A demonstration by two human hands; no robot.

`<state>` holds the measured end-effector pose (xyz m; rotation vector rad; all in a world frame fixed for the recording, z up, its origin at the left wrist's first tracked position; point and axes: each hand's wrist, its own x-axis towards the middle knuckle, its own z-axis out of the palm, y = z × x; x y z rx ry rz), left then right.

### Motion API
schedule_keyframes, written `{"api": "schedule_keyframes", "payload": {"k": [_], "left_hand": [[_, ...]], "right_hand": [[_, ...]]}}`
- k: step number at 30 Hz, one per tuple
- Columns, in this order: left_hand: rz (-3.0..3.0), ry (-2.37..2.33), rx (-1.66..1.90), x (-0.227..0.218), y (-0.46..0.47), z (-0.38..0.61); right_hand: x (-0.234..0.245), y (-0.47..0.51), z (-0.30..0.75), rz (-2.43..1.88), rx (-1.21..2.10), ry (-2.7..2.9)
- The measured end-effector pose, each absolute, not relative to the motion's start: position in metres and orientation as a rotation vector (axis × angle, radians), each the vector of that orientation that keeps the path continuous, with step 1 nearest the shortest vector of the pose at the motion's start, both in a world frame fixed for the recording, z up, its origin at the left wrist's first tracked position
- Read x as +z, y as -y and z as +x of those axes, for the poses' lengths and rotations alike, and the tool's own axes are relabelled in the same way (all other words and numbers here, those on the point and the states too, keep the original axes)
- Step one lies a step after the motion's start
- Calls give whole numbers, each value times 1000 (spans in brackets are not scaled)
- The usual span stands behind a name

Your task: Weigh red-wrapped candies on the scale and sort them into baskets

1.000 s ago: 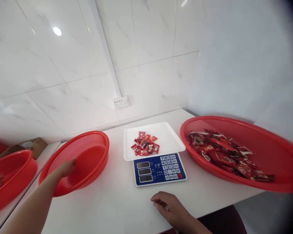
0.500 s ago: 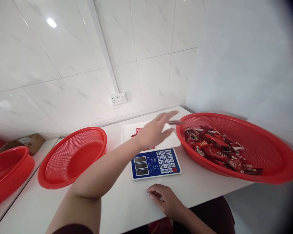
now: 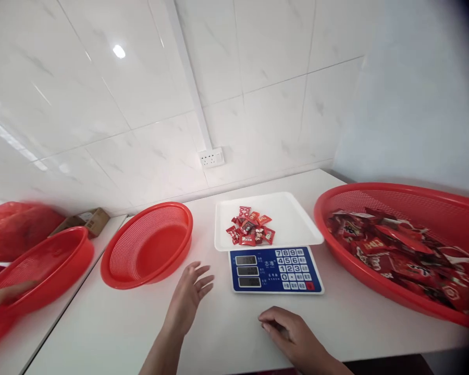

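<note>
My left hand (image 3: 190,294) hovers over the white table, left of the weighing scale (image 3: 277,270), fingers apart and holding nothing. In front of the scale's keypad my right hand (image 3: 287,333) rests curled near the table edge; whether anything is inside its closed fingers is hidden. On the scale's white tray (image 3: 293,221) lies a small pile of red snack packets (image 3: 248,226), gathered towards the left. A large red basket (image 3: 354,195) at the right holds many similar packets (image 3: 398,255).
A red basket (image 3: 152,250) with no packets visible stands left of the scale. Farther left, another person's hand (image 3: 8,297) reaches into a second red basket (image 3: 72,260). Behind that are a cardboard box (image 3: 96,221) and a red bag (image 3: 19,224). A socket (image 3: 211,157) sits on the tiled wall.
My left hand has come back from over the tray, where a blurred packet showed by its fingers. The view has turned left, bringing another person's hand into sight. My right hand stays curled.
</note>
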<state>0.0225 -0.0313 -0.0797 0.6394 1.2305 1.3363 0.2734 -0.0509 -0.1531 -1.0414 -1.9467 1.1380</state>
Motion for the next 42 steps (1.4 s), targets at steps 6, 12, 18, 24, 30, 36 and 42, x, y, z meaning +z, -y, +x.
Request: {"api": "schedule_keyframes", "payload": {"k": [6,12,18,24,30,36,42], "left_hand": [[132,-1313,1888,-81,53,-30],[140,-1380,1954,-75,40,-60],[243,-1394,1995,-85,42,-68],[414,-1363,1939,-86,55,-55],[535,-1385,1993,-77,67,-51],[509,-1391,1970,-73,78,-56],[540,-1396,1960,-74,83,-58]], "right_hand": [[-111,0,286,-916,388,1957],[-68,-91,264,-1306,237,2286],[-61,-120,243,-1507,246,2569],[-68,-132,252,-1316,129,2532],[-68,-148,258,-1413,227,2320],[-55,-167,262,-1396,281,1949],[-17,-169,197,-1236,373,1844]]}}
